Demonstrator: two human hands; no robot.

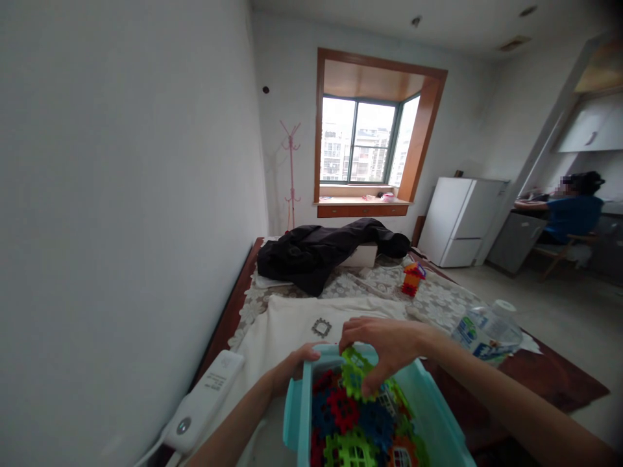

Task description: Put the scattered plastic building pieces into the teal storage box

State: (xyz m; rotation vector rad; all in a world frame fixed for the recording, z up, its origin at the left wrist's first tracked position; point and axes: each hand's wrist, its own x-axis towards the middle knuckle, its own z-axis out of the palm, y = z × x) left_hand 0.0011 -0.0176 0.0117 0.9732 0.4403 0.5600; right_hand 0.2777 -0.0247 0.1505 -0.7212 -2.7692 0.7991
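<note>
White-painted wall (121,194), well left of the fingers of both hands. Window (363,139) in a wooden frame, far beyond the fingers. Table (567,373) of dark reddish wood, stretching below and beyond the fingers, partly covered by a lace cloth (455,298). White fridge (448,220), far beyond the fingers and to the right; farther right again, seated person in blue (574,214).

Black cloth (311,253), bunched on the table beyond the fingers, next to a white box (360,257). White cloth (282,324), spread just beyond and left of the fingers. Light-blue tub (435,402), directly below the right fingers; inside, heap of toy pieces (343,410), mostly red, blue, green and orange.

Clear bottle (489,332) with white cap, right of the right fingers, past the forearm. White case (207,402) with round button, left of the left fingers.

Left hand (292,370): closed on the tub at its far left corner; fingers partly hidden. Right hand (387,344): thumb and fingers pinching one green piece (354,373), tilted, over the heap. Contact with heap: cannot tell.

Toy house (413,279), red and orange, upright on the lace, beyond the right fingers. Grey square frame (322,327), toothed edge, flat on the white cloth, just beyond the left fingertips.
</note>
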